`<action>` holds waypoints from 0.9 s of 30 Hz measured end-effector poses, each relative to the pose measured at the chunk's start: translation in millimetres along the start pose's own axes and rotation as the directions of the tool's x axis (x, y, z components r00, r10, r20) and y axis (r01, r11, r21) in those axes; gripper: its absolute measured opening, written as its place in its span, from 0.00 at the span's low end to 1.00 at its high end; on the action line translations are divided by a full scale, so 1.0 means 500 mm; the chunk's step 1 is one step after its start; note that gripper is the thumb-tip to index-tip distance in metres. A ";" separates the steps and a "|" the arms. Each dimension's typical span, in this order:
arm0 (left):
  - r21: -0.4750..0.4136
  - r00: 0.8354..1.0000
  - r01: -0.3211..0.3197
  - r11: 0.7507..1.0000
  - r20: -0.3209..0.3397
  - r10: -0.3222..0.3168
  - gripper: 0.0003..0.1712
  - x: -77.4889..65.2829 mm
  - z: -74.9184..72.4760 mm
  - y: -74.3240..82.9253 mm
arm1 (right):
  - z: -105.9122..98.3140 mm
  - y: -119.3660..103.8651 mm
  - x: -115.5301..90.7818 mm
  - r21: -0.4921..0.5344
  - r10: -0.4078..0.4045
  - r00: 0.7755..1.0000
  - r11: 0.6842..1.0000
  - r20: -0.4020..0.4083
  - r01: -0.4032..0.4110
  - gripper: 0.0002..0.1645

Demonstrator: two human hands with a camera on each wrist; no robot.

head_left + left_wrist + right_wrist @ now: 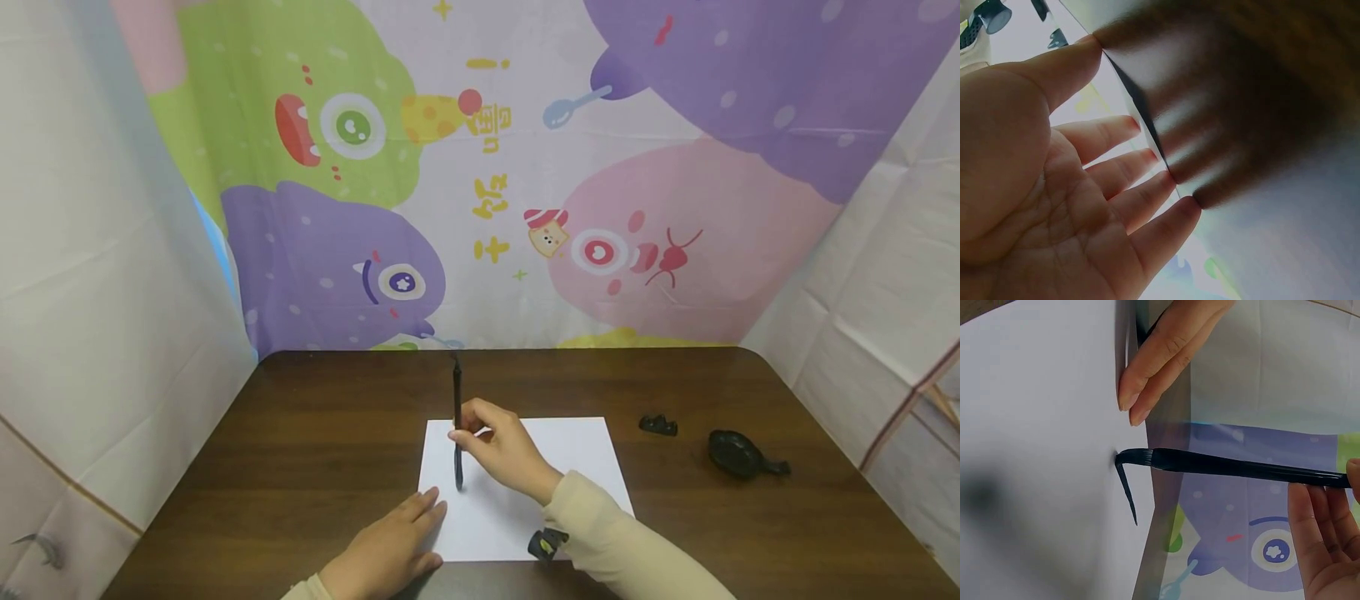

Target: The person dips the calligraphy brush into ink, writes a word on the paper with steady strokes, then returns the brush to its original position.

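Note:
A black writing brush (457, 408) stands nearly upright over a white sheet of paper (491, 529) on the table. My right hand (506, 450) pinches its shaft between thumb and fingers. In the right wrist view the bristles (1135, 456) bend where they touch the paper, and a tapered black mark (1127, 494) runs from the tip. At the sheet's lower left edge, my left hand (390, 542) rests with its fingers spread. The left wrist view shows those fingertips (1185, 209) touching the paper, fairly straight and holding nothing.
On the dark wooden table (315, 450), a small black bumpy piece (658, 426) lies right of the paper. Farther right sits a black dish with a handle (735, 454). A black device (546, 544) is at my right wrist. A printed cloth (510, 317) hangs behind the table.

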State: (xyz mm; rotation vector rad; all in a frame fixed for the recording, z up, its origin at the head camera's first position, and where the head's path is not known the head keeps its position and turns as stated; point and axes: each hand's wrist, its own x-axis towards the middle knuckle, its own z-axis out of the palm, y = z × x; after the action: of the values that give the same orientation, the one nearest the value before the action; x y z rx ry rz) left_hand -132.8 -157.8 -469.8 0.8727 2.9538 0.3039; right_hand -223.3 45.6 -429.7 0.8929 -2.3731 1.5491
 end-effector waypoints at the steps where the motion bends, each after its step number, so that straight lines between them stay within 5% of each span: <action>1: 0.000 1.000 0.000 1.000 -0.001 0.000 0.36 0.000 0.000 0.000 | 0.000 -0.001 -0.001 0.001 0.000 1.000 1.000 0.003 0.000 0.06; 12: -0.007 1.000 0.004 1.000 0.008 -0.004 0.35 0.000 -0.002 0.000 | -0.003 0.001 -0.007 -0.004 -0.026 0.999 1.000 0.030 0.027 0.07; 27: -0.011 1.000 0.017 1.000 0.025 -0.017 0.35 0.000 -0.006 0.004 | -0.040 -0.008 0.032 0.105 -0.014 0.998 0.994 -0.067 0.021 0.08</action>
State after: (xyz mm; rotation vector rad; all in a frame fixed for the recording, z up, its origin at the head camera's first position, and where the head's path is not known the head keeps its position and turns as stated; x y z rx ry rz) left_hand -131.9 -156.5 -466.4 0.8431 2.9326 0.3067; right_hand -237.6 56.0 -410.7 0.8664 -2.2508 1.6846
